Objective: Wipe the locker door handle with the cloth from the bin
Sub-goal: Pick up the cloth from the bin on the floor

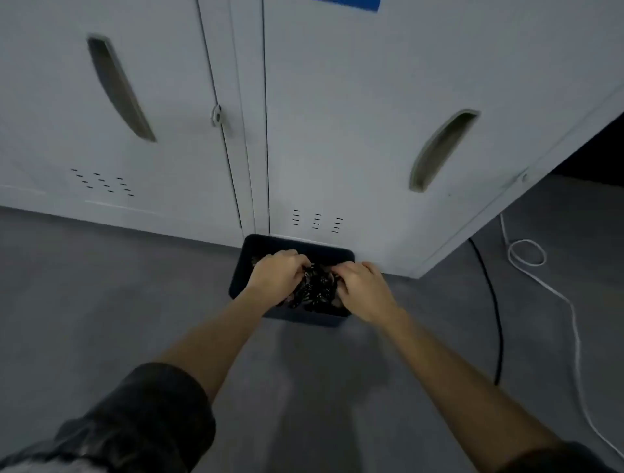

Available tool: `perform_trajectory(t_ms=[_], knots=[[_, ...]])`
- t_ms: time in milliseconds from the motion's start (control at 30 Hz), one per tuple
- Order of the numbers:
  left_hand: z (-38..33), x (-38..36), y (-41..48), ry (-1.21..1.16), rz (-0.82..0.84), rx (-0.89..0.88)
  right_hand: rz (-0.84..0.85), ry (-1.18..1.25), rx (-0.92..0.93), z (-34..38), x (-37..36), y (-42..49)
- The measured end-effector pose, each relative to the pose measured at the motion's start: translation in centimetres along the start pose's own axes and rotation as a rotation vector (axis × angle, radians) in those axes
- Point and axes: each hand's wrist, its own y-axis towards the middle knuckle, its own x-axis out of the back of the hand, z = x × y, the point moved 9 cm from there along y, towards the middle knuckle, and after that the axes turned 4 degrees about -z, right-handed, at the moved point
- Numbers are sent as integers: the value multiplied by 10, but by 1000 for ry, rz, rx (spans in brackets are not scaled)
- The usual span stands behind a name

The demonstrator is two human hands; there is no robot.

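A dark bin [297,245] stands on the grey floor against the foot of the grey lockers. Inside it lies a crumpled black cloth with pale marks [315,287]. My left hand [275,275] grips the cloth's left side and my right hand [363,290] grips its right side, both reaching down into the bin. The right locker door has a recessed slot handle [440,148]; the left door has another recessed handle [118,87]. Both handles are well above my hands.
A small latch [216,115] sits between the two doors. A black cable [493,304] and a looped white cable [540,270] trail over the floor to the right of the lockers. A blue label [351,4] shows at the top edge.
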Motion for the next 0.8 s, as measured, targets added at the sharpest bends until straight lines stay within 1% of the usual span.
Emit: perform_trajectory(t_ms=[133,233,300,400,467,633,733,800], knots=[[4,-12,1,47,32,17,139,-208,19,8,-19,5],[10,-34,0,30,178,61,208,-314,49,15,-30,10],[14,-44,2,75,244,62,201,-368,58,14,-31,17],[17,-55,4,156,301,60,209,-447,36,13,-36,23],[18,-60,5,211,325,59,183,-461,6,13,-38,25],[11,-71,7,245,387,60,151,-464,-18,11,-38,26],[5,-73,10,273,372,59,131,-412,-22,9,-40,27],[5,-70,10,287,334,79,80,-370,-28,6,-38,27]])
